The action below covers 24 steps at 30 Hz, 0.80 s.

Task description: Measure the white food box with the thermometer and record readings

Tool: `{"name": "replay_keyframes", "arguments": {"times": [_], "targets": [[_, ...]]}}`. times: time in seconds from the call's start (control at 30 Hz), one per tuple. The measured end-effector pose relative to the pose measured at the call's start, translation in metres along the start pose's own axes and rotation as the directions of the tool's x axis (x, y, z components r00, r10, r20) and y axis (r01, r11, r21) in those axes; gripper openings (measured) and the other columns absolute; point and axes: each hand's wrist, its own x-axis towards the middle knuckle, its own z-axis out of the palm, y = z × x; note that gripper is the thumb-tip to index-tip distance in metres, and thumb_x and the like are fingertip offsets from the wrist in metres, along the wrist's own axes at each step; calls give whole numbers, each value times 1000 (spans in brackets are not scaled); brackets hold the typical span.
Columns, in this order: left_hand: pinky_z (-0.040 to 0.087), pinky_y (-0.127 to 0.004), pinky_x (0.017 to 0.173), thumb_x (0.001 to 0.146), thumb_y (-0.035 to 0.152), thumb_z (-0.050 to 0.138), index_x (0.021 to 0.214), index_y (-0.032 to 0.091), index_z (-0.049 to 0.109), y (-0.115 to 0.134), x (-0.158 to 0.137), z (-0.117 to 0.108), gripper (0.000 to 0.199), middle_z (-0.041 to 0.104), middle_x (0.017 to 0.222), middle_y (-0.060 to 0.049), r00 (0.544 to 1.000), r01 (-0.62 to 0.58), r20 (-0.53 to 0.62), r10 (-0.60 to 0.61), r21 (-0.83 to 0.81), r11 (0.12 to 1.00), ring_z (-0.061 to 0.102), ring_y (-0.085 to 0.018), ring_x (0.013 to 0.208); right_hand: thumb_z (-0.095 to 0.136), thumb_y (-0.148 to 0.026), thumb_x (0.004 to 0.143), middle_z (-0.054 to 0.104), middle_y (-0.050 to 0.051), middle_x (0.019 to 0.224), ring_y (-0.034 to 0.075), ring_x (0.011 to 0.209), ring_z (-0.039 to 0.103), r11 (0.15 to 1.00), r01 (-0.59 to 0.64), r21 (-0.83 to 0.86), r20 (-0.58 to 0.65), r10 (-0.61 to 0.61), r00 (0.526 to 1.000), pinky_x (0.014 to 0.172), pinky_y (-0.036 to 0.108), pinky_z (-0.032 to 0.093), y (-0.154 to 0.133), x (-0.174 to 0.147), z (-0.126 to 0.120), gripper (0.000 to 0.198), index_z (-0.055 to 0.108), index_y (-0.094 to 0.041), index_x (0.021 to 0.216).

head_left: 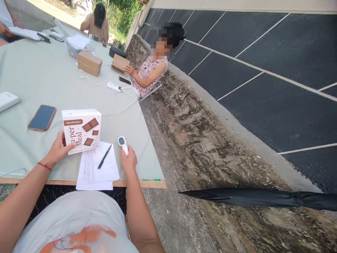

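Observation:
My left hand (61, 147) is closed on the lower left edge of a white NutriMotion carton (91, 138) with brown chocolate pictures, its thumb across the front. The box is upright, in front of the far end of some printed sheets (88, 172). A black pen (104, 157) lies slantwise on those papers. To their right, my right hand (129, 160) grips a white handheld device (122, 142) shaped like an infrared thermometer, with a small blue screen towards me. Beyond my left hand a smartphone (42, 117) lies flat on the pale green cloth.
Farther along the table (60, 91) are a brown cardboard box (90, 63), a power strip (114, 86), a dark phone (124, 80) and a plastic bin (72, 51) with papers. A person (150, 72) at right holds another carton. Two more people sit farther off. A folded black umbrella (250, 197) extends at right.

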Motion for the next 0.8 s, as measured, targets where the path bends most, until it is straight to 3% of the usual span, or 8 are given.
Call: {"name": "replay_keyframes", "arguments": {"times": [0.13, 0.27, 0.47, 0.8], "targets": [[54, -54, 95, 68, 62, 78, 124, 18, 44, -1, 0, -1, 79, 63, 126, -16, 1000, 5, 6, -5, 6, 1000, 61, -37, 119, 56, -40, 79, 66, 10, 118, 22, 104, 60, 898, 77, 432, -34, -69, 997, 90, 34, 48, -20, -15, 6, 54, 57, -15, 126], [56, -52, 91, 66, 61, 79, 122, 19, 45, 0, 0, -2, 78, 64, 124, -14, 1000, 11, -1, -11, 16, 1000, 62, -37, 117, 59, -43, 75, 63, 0, 79, 15, 72, 55, 787, 14, 617, 175, -155, 972, 69, 28, 49, -52, -43, 9, 34, 63, -17, 98], [55, -51, 94, 67, 60, 79, 121, 19, 45, 4, 0, 0, 76, 63, 127, -14, 1000, -9, -4, 9, 25, 1000, 62, -36, 117, 66, -39, 69, 58, -3, 74, 13, 64, 49, 761, -74, 644, 402, -255, 879, 61, 26, 45, -84, -78, 17, 30, 61, -20, 91], [55, -50, 93, 67, 65, 77, 124, 18, 44, 10, -1, 2, 81, 64, 126, -16, 1000, -8, 8, 8, 5, 1000, 63, -35, 116, 60, -41, 71, 56, -3, 63, 15, 62, 53, 813, -130, 567, 533, -243, 811, 63, 29, 46, -93, -85, 18, 21, 55, -22, 78]]}}
